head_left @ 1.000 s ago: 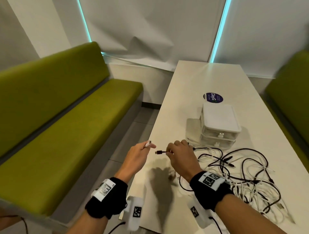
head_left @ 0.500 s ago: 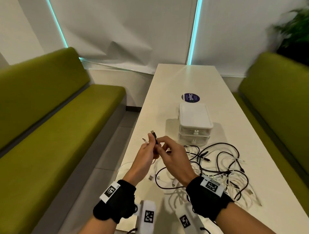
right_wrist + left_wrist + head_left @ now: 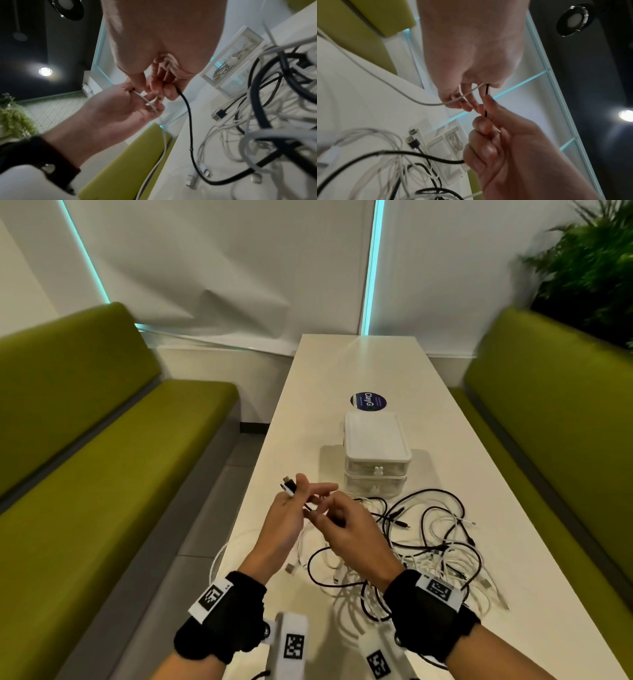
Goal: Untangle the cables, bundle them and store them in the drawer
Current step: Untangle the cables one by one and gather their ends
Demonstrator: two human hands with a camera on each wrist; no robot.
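A tangle of black and white cables (image 3: 431,546) lies on the white table (image 3: 359,364), in front of a small white two-drawer box (image 3: 376,446). Raised above the table's left edge, my left hand (image 3: 301,493) pinches the ends of a white cable (image 3: 426,103) and a black cable (image 3: 487,90), and their plugs (image 3: 288,486) stick out above its fingers. Just to its right, my right hand (image 3: 323,515) pinches the same black cable (image 3: 187,108), which hangs down into the tangle. The white cable loops over the table's left edge.
Green benches (image 3: 102,474) run along both sides of the narrow table. A round dark sticker (image 3: 368,401) lies beyond the box. A plant (image 3: 589,268) stands at the back right. Loose USB plugs (image 3: 412,136) lie among the cables.
My hands were apart, each with one cable end. They have come together, and both ends now sit in my left hand. The head view has swung to the right.
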